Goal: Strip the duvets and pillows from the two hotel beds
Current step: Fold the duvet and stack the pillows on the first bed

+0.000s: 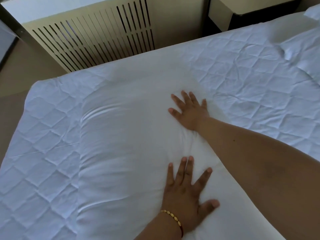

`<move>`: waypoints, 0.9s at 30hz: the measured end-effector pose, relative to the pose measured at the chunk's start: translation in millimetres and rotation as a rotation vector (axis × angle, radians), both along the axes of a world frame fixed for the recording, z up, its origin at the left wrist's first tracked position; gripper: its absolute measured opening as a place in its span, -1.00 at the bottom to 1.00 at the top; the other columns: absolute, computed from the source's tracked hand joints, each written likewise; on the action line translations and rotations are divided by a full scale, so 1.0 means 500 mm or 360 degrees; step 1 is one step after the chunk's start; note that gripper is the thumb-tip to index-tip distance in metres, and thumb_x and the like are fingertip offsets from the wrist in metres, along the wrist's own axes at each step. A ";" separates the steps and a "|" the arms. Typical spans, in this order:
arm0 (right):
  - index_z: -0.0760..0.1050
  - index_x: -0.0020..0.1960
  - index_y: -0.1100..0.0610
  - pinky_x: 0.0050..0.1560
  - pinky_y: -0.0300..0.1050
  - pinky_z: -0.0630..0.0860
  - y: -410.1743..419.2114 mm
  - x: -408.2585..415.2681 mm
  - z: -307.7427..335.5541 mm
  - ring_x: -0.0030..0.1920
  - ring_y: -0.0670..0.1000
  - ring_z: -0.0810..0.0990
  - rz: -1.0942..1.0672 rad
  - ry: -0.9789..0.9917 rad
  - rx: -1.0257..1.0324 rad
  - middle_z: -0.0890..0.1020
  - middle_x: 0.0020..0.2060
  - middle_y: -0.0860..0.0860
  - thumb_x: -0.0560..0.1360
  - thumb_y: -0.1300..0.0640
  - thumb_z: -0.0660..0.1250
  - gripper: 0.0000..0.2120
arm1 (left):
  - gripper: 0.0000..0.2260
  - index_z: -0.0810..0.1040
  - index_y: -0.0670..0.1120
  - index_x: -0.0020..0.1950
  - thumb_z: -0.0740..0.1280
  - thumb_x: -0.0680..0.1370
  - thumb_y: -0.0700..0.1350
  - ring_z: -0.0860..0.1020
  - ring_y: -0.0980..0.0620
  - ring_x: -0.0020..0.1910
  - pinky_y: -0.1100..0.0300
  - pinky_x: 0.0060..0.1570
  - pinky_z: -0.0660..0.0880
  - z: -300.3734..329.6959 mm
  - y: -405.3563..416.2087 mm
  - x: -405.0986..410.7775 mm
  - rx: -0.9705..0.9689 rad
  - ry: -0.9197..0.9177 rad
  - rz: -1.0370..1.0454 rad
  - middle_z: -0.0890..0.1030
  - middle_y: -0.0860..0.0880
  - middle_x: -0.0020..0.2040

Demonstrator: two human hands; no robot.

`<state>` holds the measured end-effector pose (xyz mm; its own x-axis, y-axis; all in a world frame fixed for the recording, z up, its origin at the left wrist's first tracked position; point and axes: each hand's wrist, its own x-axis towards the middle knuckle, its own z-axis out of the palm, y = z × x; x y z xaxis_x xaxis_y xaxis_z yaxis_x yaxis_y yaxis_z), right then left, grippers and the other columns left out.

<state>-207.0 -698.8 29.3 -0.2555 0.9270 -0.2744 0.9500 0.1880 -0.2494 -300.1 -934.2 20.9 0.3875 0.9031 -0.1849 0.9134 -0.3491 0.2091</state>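
A plump white pillow [121,144] lies on the bed's quilted white mattress cover [39,153]. Both hands lie flat on the pillow's right side with fingers spread. My right hand [190,111] presses on the far part, and the fabric dents and creases under its wrist. My left hand [187,193], with a gold bead bracelet at the wrist, rests on the near part. Neither hand grips the fabric. More rumpled white bedding [292,33] lies at the far right end of the bed.
A cream slatted radiator cover [90,40] stands against the wall just beyond the bed's far edge. A pale bedside unit [223,7] stands at the top right. Beige floor [15,71] shows to the left of the bed.
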 end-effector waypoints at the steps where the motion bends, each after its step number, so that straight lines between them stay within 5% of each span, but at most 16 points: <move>1: -0.27 0.49 -0.31 0.44 0.35 -0.19 0.007 0.000 -0.017 0.54 0.00 -0.25 -0.0011 0.0001 -0.0047 -0.22 0.54 -0.11 0.49 -0.41 -0.21 -0.39 | -0.33 0.03 0.16 0.57 -0.09 0.51 0.43 0.12 -0.17 0.53 -0.25 0.34 0.01 -0.013 0.001 0.002 -0.0001 -0.0005 -0.0004 0.17 -0.22 0.54; 7: -0.27 0.49 -0.31 0.46 0.29 -0.23 0.037 0.004 -0.092 0.53 -0.04 -0.27 -0.0053 0.0099 -0.0216 -0.24 0.54 -0.14 0.52 -0.38 -0.20 -0.42 | -0.33 -0.01 0.15 0.57 -0.09 0.53 0.41 0.06 -0.15 0.55 -0.23 0.38 -0.03 -0.093 0.037 0.005 0.0045 0.0003 -0.0010 0.11 -0.22 0.55; 15: -0.24 0.50 -0.29 0.49 0.17 -0.24 -0.081 0.048 -0.002 0.54 -0.03 -0.23 -0.0117 0.0171 -0.0175 -0.20 0.55 -0.07 0.50 -0.41 -0.14 -0.37 | -0.39 0.02 0.19 0.56 -0.12 0.55 0.39 0.02 -0.10 0.55 -0.22 0.38 -0.03 -0.063 0.030 -0.015 0.0133 0.0030 -0.0022 0.10 -0.19 0.56; 18: -0.26 0.50 -0.28 0.48 0.17 -0.23 -0.175 0.087 0.002 0.54 0.00 -0.20 -0.0436 0.0150 -0.0072 -0.18 0.55 -0.04 0.48 -0.42 -0.08 -0.31 | -0.43 0.10 0.20 0.55 -0.12 0.57 0.36 0.03 -0.07 0.55 -0.21 0.40 -0.03 -0.016 0.024 -0.055 0.0253 0.0033 0.0038 0.15 -0.10 0.56; 22: -0.15 0.54 -0.15 0.43 0.16 0.22 -0.209 0.142 -0.024 0.37 0.17 0.36 -0.1276 0.0888 -0.0566 0.23 0.47 0.15 0.33 -0.51 0.15 -0.05 | -0.36 0.22 0.01 0.54 -0.17 0.58 0.31 0.11 -0.21 0.53 -0.19 0.45 -0.11 0.028 0.024 -0.172 0.0505 0.0096 0.0763 0.21 -0.13 0.54; 27: -0.01 0.55 0.01 0.37 0.13 0.33 -0.202 0.117 -0.028 0.35 0.19 0.39 -0.1430 0.1126 -0.0788 0.33 0.42 0.13 0.15 -0.56 0.29 0.17 | 0.01 0.08 -0.16 0.56 -0.16 0.36 0.55 0.14 -0.33 0.48 -0.30 0.40 0.04 0.069 0.072 -0.314 0.0124 -0.0048 0.1853 0.15 -0.31 0.52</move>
